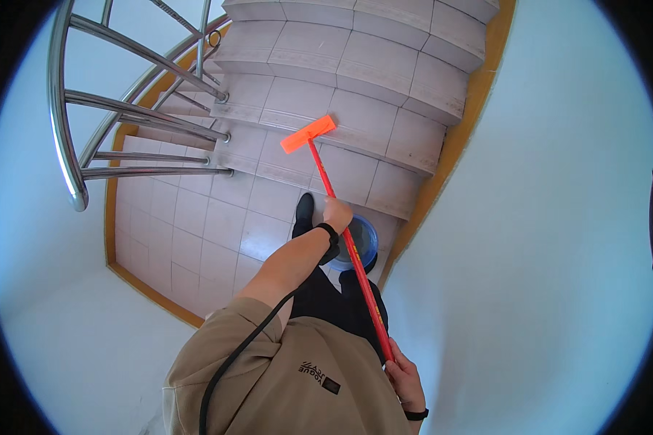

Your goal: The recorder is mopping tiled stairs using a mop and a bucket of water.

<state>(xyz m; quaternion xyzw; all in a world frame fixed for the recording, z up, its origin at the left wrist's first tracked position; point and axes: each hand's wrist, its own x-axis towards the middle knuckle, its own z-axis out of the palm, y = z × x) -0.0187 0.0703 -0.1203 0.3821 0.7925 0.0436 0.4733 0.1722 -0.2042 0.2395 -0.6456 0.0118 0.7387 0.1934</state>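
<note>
Both my hands are closed around the red pole of a long-handled floor scrubber (326, 177). My left hand (338, 215) grips it partway along, beyond my knees. Lower down, beside my right hip, my right hand (405, 377) holds the near end. At the far end, the flat orange head (309, 134) lies slantwise at a low stair step; its underside is hidden. The pole crosses above a blue bucket (375, 241), which holds greyish water and stands by my feet, partly covered by my left hand and the pole.
Tiled stairs (376, 65) rise ahead. A steel railing (152, 112) stands on the left, and a white wall (544, 217) runs along the right. My dark shoe (305, 208) is on the tiled landing (203, 225). A black cable (243, 348) hangs over my left arm.
</note>
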